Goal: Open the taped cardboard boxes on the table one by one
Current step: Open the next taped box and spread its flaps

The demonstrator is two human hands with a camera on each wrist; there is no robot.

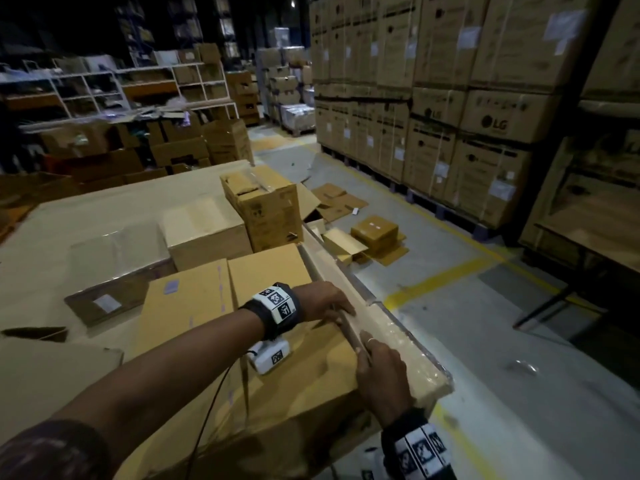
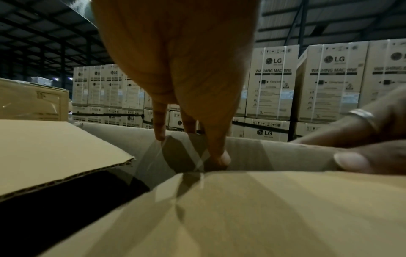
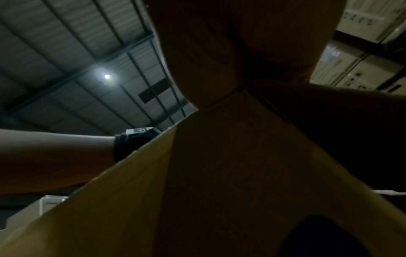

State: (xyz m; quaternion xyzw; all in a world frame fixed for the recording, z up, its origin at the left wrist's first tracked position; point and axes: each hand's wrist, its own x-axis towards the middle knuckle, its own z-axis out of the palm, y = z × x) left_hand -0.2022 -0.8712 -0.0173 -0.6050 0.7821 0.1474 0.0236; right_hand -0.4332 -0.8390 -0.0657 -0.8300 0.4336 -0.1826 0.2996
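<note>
A large cardboard box point(image 1: 277, 368) lies at the near right corner of a table point(image 1: 86, 216) covered in brown board, directly under both hands. Its right-hand flap point(image 1: 391, 327), glossy with clear tape, stands raised along the table's edge. The left hand point(image 1: 323, 301) grips the flap's upper edge, fingers point(image 2: 159, 121) hooked over it and thumb pressed on the inner face. The right hand point(image 1: 381, 372), nearer the person, also holds that edge, fingers curled over it. Other boxes point(image 1: 204, 230) sit farther back.
</note>
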